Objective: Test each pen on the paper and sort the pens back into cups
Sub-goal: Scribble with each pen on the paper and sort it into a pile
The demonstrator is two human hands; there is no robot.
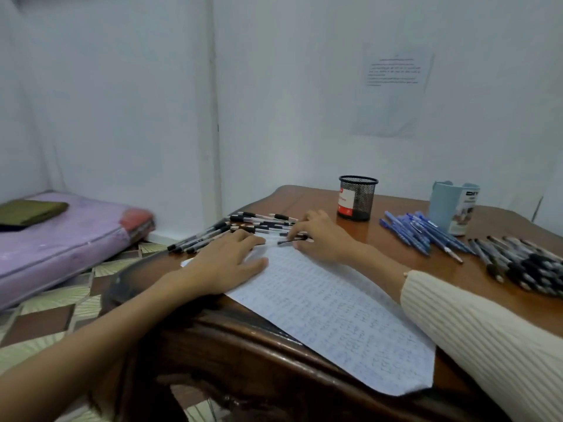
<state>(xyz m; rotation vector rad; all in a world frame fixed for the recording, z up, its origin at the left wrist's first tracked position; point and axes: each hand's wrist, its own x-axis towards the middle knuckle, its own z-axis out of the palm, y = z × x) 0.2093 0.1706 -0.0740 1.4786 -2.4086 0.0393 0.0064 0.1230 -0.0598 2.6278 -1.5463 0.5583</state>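
A sheet of lined paper (329, 312) covered in scribbles lies across the wooden table (396, 239). My left hand (225, 263) presses flat on its upper left corner. My right hand (323, 236) pinches a black pen (291, 240) at the paper's far edge, the pen lying almost flat. Several black pens (231, 228) lie in a heap just behind both hands. A black mesh cup (356, 197) and a light blue cup (454, 208) stand at the back. Blue pens (420, 233) lie beside the blue cup. More dark pens (524, 263) are piled at the right.
The table's carved front edge (231, 339) curves under the paper, which overhangs it. A purple mattress (61, 239) with a folded green cloth (27, 212) lies on the tiled floor at left. White walls close in behind the table.
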